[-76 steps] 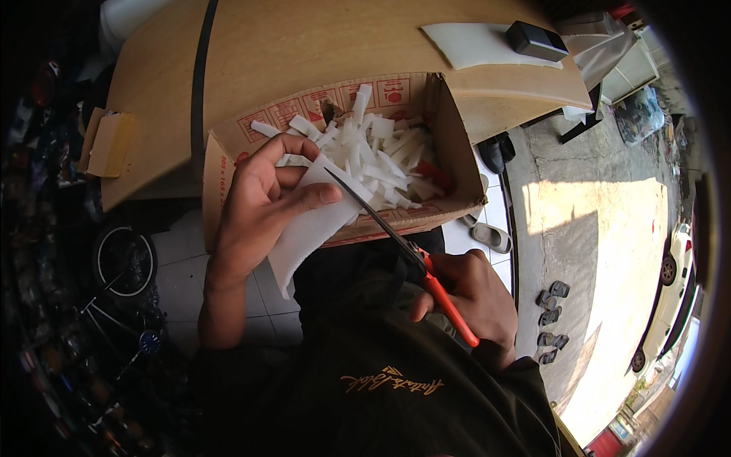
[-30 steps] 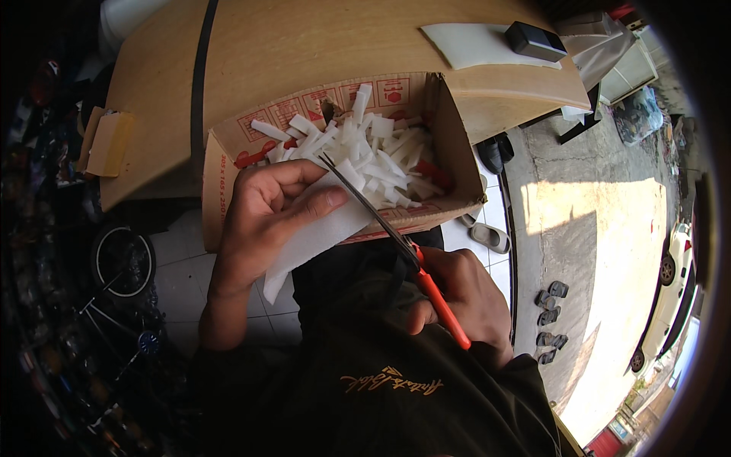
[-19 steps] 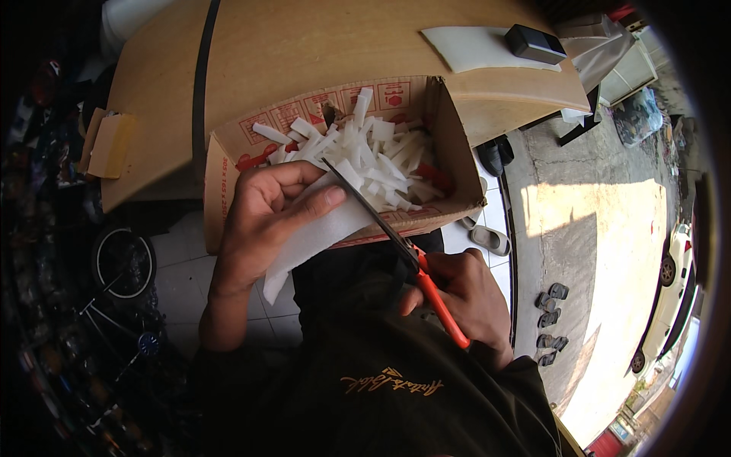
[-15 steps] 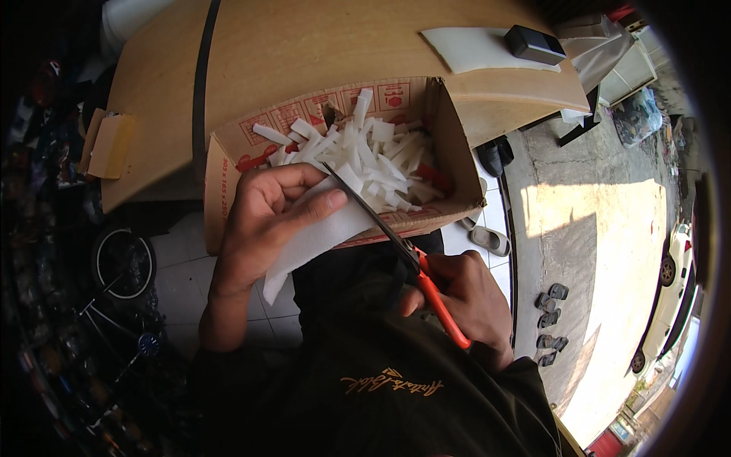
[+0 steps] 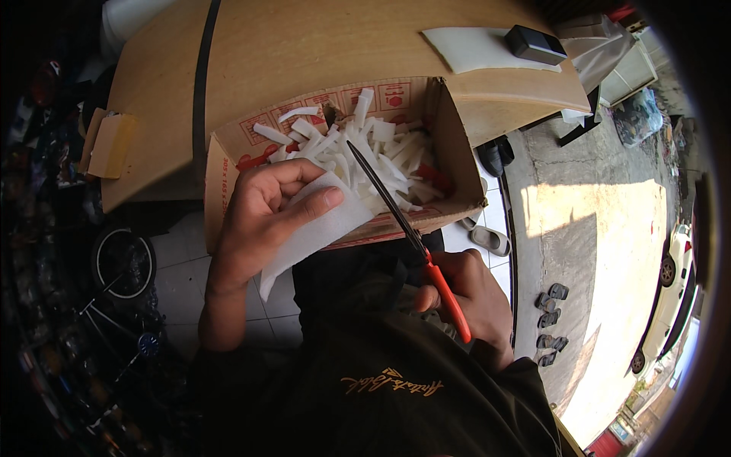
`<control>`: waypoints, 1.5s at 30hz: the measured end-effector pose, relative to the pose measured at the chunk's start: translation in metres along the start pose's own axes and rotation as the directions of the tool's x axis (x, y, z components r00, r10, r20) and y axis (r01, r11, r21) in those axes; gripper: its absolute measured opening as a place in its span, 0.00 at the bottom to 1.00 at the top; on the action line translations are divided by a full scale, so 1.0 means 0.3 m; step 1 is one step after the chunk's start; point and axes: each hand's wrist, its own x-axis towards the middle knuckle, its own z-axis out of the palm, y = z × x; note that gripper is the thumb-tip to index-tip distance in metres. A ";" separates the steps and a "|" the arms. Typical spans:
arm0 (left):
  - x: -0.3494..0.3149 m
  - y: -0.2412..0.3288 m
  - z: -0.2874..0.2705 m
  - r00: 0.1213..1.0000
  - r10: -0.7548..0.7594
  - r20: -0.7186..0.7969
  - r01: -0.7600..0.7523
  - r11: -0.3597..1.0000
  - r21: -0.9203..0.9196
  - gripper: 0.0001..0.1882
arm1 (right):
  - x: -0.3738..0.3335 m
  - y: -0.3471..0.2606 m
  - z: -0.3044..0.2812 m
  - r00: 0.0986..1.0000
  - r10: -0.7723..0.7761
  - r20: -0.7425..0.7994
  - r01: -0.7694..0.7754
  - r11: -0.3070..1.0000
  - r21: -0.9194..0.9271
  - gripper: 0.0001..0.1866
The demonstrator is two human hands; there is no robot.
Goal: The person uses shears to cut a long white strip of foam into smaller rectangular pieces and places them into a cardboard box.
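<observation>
My left hand (image 5: 270, 213) pinches a white foam sheet (image 5: 331, 217) between thumb and fingers, just over the near side of an open cardboard box (image 5: 457, 145). Red-handled scissors (image 5: 445, 297) are gripped in my right hand (image 5: 472, 293). Their dark blades point up and left over the box, apart from the sheet's right edge and nearly closed together. Loose white foam strips (image 5: 373, 152) fill the box in a heap. Part of the right hand's grip on the handles is hidden by its own fingers.
A wooden table (image 5: 327, 46) extends behind the box. On its right lie a white sheet (image 5: 464, 49) and a dark box-shaped device (image 5: 535, 44). A small yellow-brown carton (image 5: 110, 145) sits at the left, above a bicycle wheel (image 5: 123, 263). Grey clogs (image 5: 489, 241) lie on the tiles.
The scissor blades have come off the foam sheet, shifting up and right. A white strip now lies at the box's far left side. My left hand has barely moved.
</observation>
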 end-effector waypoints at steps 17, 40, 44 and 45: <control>0.011 -0.012 0.023 0.991 0.090 -0.098 -0.093 0.995 -0.026 0.15 | 0.020 0.036 -0.020 0.984 -0.080 0.160 0.090 0.994 -0.062 0.41; -0.006 -0.003 0.007 0.998 0.012 0.062 -0.009 0.999 -0.048 0.09 | 0.019 0.007 -0.018 0.988 -0.071 0.137 0.084 0.992 -0.090 0.32; 0.002 -0.005 0.001 0.998 -0.006 0.063 0.007 1.000 -0.009 0.08 | 0.020 0.003 -0.006 0.997 0.012 0.077 -0.009 0.999 -0.037 0.25; 0.004 -0.005 -0.003 0.998 -0.002 0.064 0.002 1.000 -0.005 0.08 | 0.026 0.004 0.000 0.997 0.022 0.073 -0.021 1.000 -0.012 0.23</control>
